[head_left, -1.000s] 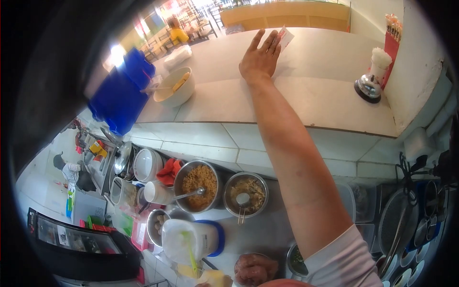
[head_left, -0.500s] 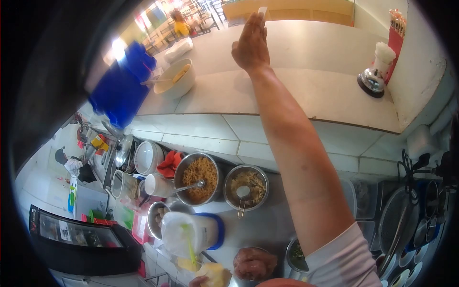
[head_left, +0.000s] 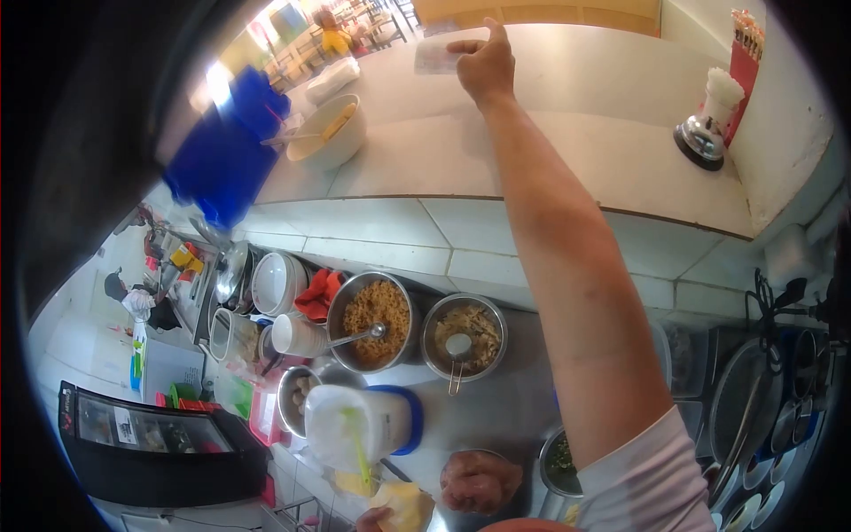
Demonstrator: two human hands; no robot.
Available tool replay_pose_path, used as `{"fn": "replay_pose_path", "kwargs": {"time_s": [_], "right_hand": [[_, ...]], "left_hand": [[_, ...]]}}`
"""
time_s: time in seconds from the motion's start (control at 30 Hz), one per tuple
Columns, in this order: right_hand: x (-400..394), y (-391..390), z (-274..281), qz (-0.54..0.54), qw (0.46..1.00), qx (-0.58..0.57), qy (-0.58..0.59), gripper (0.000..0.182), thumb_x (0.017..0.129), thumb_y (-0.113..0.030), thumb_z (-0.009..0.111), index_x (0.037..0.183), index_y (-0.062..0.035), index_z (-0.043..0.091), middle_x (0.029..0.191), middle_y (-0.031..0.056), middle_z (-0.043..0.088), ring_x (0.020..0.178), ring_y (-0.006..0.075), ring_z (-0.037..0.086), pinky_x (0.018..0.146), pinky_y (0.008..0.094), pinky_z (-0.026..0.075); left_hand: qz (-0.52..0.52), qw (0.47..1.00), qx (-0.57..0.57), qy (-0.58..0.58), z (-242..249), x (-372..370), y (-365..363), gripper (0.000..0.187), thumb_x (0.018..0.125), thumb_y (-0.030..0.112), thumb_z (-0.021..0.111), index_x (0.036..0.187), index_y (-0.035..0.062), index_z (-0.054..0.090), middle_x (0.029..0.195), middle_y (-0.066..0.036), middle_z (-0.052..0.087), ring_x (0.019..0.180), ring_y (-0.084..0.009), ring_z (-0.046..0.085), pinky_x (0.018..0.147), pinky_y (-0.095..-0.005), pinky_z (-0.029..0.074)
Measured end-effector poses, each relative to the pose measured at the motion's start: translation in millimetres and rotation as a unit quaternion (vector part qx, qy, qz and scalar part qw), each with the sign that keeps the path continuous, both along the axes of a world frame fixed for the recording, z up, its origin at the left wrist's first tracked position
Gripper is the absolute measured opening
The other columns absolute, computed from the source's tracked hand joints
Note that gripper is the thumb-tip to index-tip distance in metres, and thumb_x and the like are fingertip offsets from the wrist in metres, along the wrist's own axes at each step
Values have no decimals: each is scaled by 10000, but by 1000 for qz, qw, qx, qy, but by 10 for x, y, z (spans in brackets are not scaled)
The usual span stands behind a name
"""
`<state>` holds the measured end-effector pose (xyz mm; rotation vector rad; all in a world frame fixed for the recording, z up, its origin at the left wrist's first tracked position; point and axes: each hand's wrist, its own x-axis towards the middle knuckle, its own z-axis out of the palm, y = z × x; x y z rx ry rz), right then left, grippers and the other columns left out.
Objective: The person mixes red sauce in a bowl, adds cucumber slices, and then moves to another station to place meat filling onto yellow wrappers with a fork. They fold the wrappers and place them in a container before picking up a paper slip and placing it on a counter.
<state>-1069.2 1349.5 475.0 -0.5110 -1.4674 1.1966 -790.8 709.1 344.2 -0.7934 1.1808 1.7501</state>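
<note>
My right hand (head_left: 489, 69) reaches far over the pale counter, its arm stretched up across the view. Its fingers are spread, one pointing away and one pointing left over a thin see-through sheet (head_left: 436, 55) on the countertop. Low in the view, my left hand (head_left: 376, 520) pinches a pale yellow sheet (head_left: 404, 507) that looks like a dumpling wrapper. More yellow sheets (head_left: 355, 482) lie just beyond it. To its right, a pinkish heap like raw meat (head_left: 480, 483) fills a bowl.
A cream bowl (head_left: 341, 146) with a spoon, a blue plastic bag (head_left: 217, 168) and a service bell (head_left: 700, 142) stand on the counter. Below are pots of brown minced food (head_left: 377, 310) and pale food (head_left: 474, 328), and a white tub (head_left: 363, 426). A person (head_left: 137, 297) stands far left.
My right hand has opened from closed fingers around a small white piece to spread fingers. The see-through sheet now shows on the counter to its left. The view has shifted slightly.
</note>
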Motion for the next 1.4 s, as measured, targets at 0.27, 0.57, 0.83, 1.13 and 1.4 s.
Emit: {"fn": "replay_pose_path", "kwargs": {"time_s": [0.27, 0.57, 0.83, 1.13, 1.4], "right_hand": [[-41, 17, -18, -1, 999, 12, -29, 665, 742, 92, 526, 1373, -28, 355, 970, 108, 705, 1009, 281, 645, 912, 354, 503], [-39, 8, -18, 1, 1000, 9, -30, 597, 741, 96, 525, 1299, -67, 390, 1023, 148, 662, 1019, 316, 629, 893, 382, 509], [-97, 30, -53, -8, 999, 34, -27, 550, 775, 73, 527, 1281, -76, 372, 1064, 208, 633, 1000, 371, 629, 880, 420, 513], [-35, -177, 39, -145, 922, 358, -25, 823, 811, 167, 492, 1521, -150, 223, 1078, 274, 635, 950, 441, 625, 846, 472, 533], [-22, -175, 58, -161, 910, 381, -27, 821, 814, 135, 509, 1528, -139, 212, 1008, 237, 617, 934, 394, 596, 844, 476, 495]], "left_hand": [[-15, 999, -36, 10, -105, -28, -70, 530, 864, 306, 611, 1266, -24, 510, 1206, -167, 598, 1095, -282, 595, 961, -433, 478], [-34, 996, -80, 26, -242, -88, -169, 520, 856, 326, 632, 1241, -10, 538, 1190, -149, 605, 1100, -262, 588, 977, -430, 463], [-45, 991, -120, 46, -389, -135, -312, 511, 848, 344, 651, 1218, 3, 563, 1175, -134, 611, 1103, -244, 582, 990, -426, 450], [-64, 983, -165, 51, -531, -67, -467, 501, 839, 364, 672, 1192, 17, 591, 1160, -116, 618, 1107, -223, 576, 1006, -423, 435], [-59, 992, -106, 33, -456, -62, -362, 517, 849, 343, 648, 1226, 0, 555, 1180, -140, 608, 1102, -248, 584, 985, -431, 454]]}}
